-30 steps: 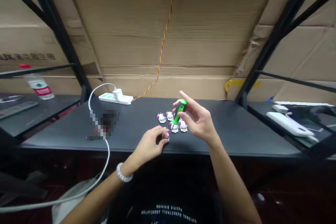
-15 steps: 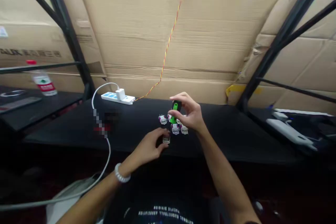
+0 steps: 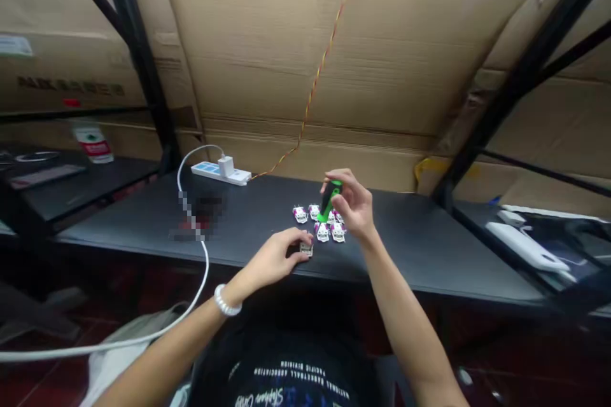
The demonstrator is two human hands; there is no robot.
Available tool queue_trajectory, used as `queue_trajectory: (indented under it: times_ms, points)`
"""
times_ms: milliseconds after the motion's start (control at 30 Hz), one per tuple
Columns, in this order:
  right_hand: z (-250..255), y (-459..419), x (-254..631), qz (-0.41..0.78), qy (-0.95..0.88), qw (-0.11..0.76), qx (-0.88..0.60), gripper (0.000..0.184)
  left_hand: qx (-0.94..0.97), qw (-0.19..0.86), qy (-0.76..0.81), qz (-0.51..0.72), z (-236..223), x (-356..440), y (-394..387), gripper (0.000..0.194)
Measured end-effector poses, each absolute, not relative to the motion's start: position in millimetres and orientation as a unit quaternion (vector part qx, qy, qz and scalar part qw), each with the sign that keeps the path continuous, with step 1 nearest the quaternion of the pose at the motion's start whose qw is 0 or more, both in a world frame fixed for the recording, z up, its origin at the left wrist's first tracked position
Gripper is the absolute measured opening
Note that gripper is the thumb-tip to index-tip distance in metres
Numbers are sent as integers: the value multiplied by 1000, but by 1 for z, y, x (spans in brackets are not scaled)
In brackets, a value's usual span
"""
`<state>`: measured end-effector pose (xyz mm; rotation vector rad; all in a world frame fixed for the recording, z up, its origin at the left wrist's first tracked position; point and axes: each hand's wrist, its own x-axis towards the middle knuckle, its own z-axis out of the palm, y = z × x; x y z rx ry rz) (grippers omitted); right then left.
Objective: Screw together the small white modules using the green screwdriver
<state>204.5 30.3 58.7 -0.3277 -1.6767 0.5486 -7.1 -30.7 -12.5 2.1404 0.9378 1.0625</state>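
My left hand (image 3: 279, 254), with a white coiled band on its wrist, pinches a small whitish part (image 3: 306, 250) near the front edge of the black table. Just above the table, my right hand (image 3: 356, 203) grips a green-and-black screwdriver (image 3: 329, 200) between thumb and fingers. It leans, top to the right, and its tip is too small to make out. Below and around it lie several small white-and-purple parts (image 3: 323, 232), some partly behind the screwdriver and my right hand.
A white power strip (image 3: 205, 170) with a plugged-in adapter (image 3: 226, 166) stands at the back left. Its white cable (image 3: 205, 261) runs over the table's front edge. Cardboard (image 3: 267, 44) walls the back; dark metal posts (image 3: 147, 70) rise at both sides. A bottle (image 3: 95, 143) stands far left.
The screwdriver has tilted, its top now leaning right, and my right thumb and fingers have shifted on it. My left hand keeps hold of the small part. The camera view has shifted slightly.
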Motion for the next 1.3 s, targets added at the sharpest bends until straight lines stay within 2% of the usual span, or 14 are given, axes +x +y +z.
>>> queue_trajectory:
  times_ms: [133,300,500,700,800,900,1100,1300]
  points:
    - [55,28,204,347,-738,567,-119,52,789,318,345,398,-12,-8,-28,6]
    - [52,31,203,290,-718,624,-105,44,778,327,359,398,-12,-8,-27,8]
    - [51,34,204,336,-738,576,-101,50,776,332,358,400,-12,-8,-26,8]
    - [53,35,200,267,-705,648,-109,44,777,332,350,403,-13,-8,-25,6]
    - [51,32,201,291,-710,634,-90,38,776,337,351,400,-13,-9,-25,6]
    - [48,32,202,342,-720,597,-91,42,777,337,355,395,-12,-9,-26,5]
    - [49,34,199,293,-697,643,-121,43,770,347,362,394,-13,-9,-25,7]
    - [56,32,196,403,-715,565,-88,49,781,328,377,375,-6,-10,-27,14]
